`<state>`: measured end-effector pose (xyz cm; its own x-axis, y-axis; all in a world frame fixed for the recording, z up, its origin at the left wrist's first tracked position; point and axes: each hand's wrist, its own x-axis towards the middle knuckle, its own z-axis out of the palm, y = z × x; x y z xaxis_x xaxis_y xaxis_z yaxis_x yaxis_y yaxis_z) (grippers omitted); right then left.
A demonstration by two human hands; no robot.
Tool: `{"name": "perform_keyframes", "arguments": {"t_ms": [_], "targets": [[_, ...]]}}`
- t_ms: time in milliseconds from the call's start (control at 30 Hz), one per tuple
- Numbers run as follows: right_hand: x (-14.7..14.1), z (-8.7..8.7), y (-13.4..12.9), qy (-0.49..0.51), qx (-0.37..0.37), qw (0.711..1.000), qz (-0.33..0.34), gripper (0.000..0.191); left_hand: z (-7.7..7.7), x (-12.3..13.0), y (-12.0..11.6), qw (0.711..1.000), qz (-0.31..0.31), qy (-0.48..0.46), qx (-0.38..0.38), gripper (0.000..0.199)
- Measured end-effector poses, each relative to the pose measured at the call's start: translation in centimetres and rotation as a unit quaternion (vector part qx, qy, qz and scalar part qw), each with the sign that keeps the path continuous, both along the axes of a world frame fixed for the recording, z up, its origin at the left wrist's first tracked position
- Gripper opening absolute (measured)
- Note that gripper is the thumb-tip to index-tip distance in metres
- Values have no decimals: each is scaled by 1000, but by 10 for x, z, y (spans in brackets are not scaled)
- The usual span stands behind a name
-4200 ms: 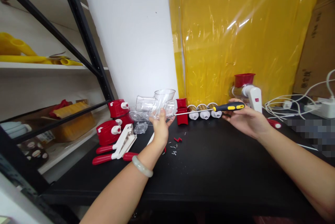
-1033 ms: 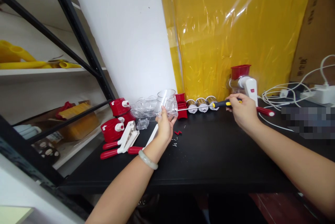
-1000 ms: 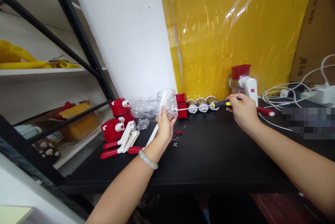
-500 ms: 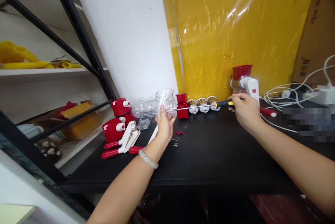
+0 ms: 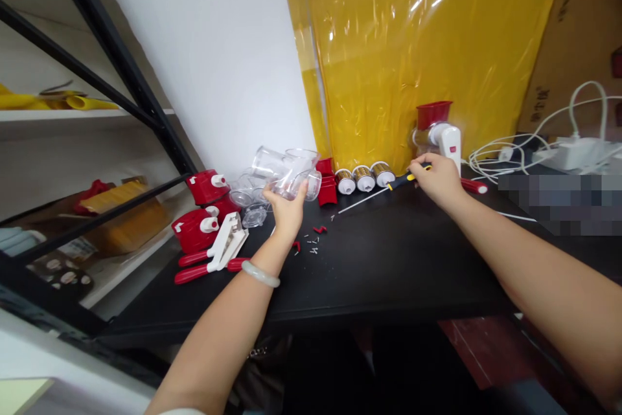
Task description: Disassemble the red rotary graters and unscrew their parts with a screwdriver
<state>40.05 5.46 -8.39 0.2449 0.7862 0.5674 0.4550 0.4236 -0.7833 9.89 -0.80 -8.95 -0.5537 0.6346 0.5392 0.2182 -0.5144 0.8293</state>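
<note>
My left hand [image 5: 287, 211], with a pale bangle at its wrist, grips a clear plastic housing [image 5: 286, 172] from below. In my right hand [image 5: 437, 179] is a black and yellow screwdriver [image 5: 399, 181]. Its long shaft points down and left, the tip near a small screw [image 5: 333, 217] on the black table [image 5: 389, 266] and apart from the housing. Small screws [image 5: 313, 246] and a red clip [image 5: 320, 230] lie below the housing. A red hopper part [image 5: 327, 188] stands just right of the housing.
Three drums [image 5: 364, 179] line the yellow-wrapped backdrop, beside an assembled grater [image 5: 449, 143]. White cables [image 5: 510, 149] lie at the right. Red housings [image 5: 195, 230] and white-and-red handles [image 5: 224, 243] sit at the left, beside a shelf rack [image 5: 140, 111].
The clear housing has tilted in my left hand and come away from the screwdriver. The screwdriver's tip has dropped towards the table. The whole view has shifted slightly.
</note>
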Motion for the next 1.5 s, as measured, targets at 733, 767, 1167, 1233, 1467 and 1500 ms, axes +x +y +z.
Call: {"name": "perform_keyframes", "arguments": {"t_ms": [733, 767, 1167, 1233, 1467, 1500], "targets": [[-1, -3, 4, -51, -15, 998, 37, 11, 5, -28, 2, 903, -19, 346, -253, 84], [-1, -4, 4, -50, -13, 998, 40, 11, 5, -28, 1, 900, -23, 347, -261, 85], [-3, -5, 3, -52, -16, 997, 54, 12, 6, -41, 5, 883, -61, 388, -256, 73], [-3, -5, 3, -51, -15, 997, 54, 12, 6, -39, 3, 875, -55, 422, -231, 75], [0, -4, 7, -14, -18, 999, 50, 12, 23, -7, -27, 839, 124, 529, -31, 74], [1, -4, 8, -9, -19, 999, 50, 12, 25, -2, -32, 828, 96, 551, -28, 60]]}}
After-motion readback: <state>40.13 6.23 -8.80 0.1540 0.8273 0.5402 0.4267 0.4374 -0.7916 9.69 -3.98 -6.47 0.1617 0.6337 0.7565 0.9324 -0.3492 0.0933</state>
